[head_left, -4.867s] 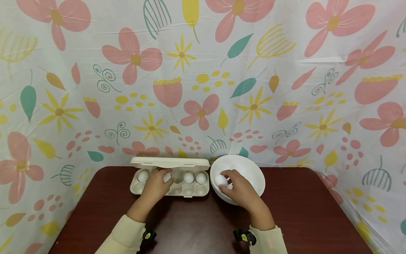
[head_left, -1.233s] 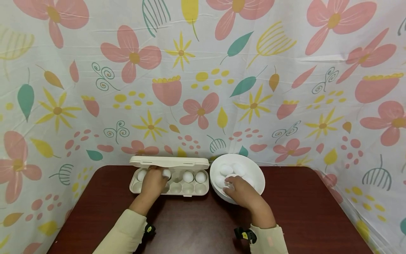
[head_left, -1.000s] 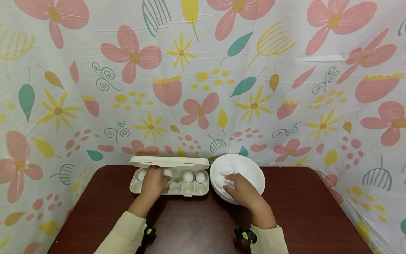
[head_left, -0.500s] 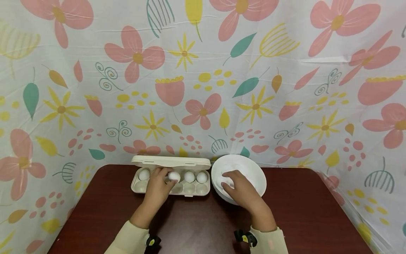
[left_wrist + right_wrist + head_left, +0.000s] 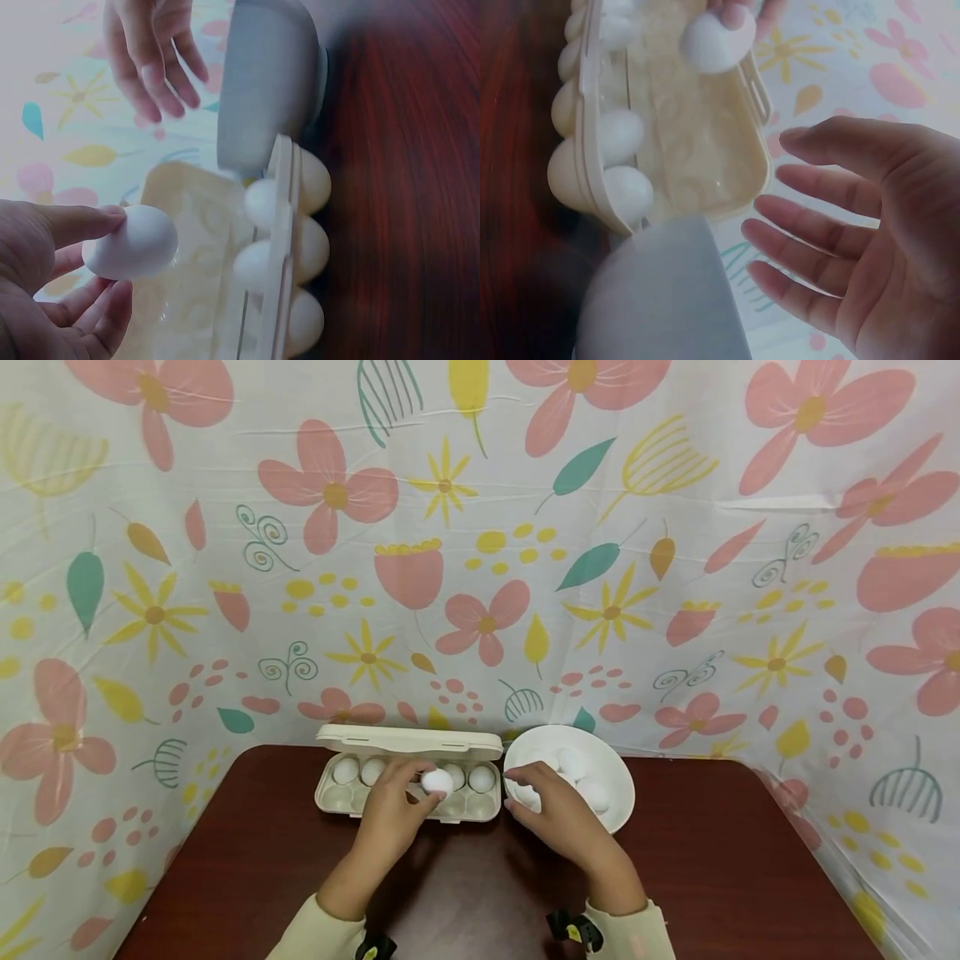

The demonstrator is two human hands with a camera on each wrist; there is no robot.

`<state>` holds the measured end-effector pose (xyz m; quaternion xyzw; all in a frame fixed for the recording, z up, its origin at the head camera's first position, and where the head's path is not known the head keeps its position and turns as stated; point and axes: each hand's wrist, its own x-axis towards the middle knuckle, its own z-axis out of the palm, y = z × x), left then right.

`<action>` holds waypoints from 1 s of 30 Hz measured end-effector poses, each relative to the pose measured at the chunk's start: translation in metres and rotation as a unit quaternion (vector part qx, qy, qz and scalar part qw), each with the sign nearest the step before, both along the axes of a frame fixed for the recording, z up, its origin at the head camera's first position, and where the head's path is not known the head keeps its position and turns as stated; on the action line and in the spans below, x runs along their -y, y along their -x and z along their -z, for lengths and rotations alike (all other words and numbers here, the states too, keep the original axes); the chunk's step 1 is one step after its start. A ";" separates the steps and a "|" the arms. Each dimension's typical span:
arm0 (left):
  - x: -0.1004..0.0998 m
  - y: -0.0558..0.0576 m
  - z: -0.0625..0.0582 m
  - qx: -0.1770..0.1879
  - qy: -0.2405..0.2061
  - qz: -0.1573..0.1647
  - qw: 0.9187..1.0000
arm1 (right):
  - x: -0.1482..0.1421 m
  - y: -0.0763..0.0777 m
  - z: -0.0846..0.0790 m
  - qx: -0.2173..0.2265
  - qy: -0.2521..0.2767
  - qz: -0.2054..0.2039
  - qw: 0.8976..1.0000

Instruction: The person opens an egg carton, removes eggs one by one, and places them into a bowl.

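My left hand (image 5: 392, 810) pinches a white egg (image 5: 437, 782) between thumb and fingers, raised above the egg carton. The cream carton (image 5: 408, 742) stands with its lid up; several eggs (image 5: 346, 771) sit in its back row, and the front cups seen hold none. In the left wrist view the pinched egg (image 5: 139, 244) is beside the lid. My right hand (image 5: 562, 814) is over the left side of the white bowl (image 5: 627, 781), which contains several eggs (image 5: 573, 764). The right wrist view shows this hand (image 5: 870, 217) with fingers spread and nothing in them.
The dark red-brown table (image 5: 465, 893) extends in front of the carton and bowl, which stand close side by side at its back edge. Behind them hangs a flower-print cloth (image 5: 480, 527).
Earlier, my right hand held an egg at the bowl; it has since let go and moved left toward the rim. My left hand has lifted an egg out of the carton and carried it right.
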<state>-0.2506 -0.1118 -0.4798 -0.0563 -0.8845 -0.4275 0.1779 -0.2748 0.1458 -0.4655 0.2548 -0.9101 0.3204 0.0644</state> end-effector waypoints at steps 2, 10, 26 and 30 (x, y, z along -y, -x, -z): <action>-0.005 -0.002 -0.002 -0.009 -0.005 0.006 1.000 | 0.003 -0.001 0.000 -0.004 0.004 -0.009 1.000; -0.019 -0.013 -0.009 -0.032 -0.010 0.040 0.999 | 0.013 -0.007 -0.001 -0.041 0.001 -0.053 0.998; -0.031 -0.023 -0.002 -0.012 -0.061 0.063 0.996 | 0.027 -0.013 0.001 -0.058 -0.020 -0.086 0.994; -0.031 -0.023 -0.001 0.011 -0.081 0.069 0.994 | 0.031 -0.014 0.001 -0.055 -0.015 -0.088 0.995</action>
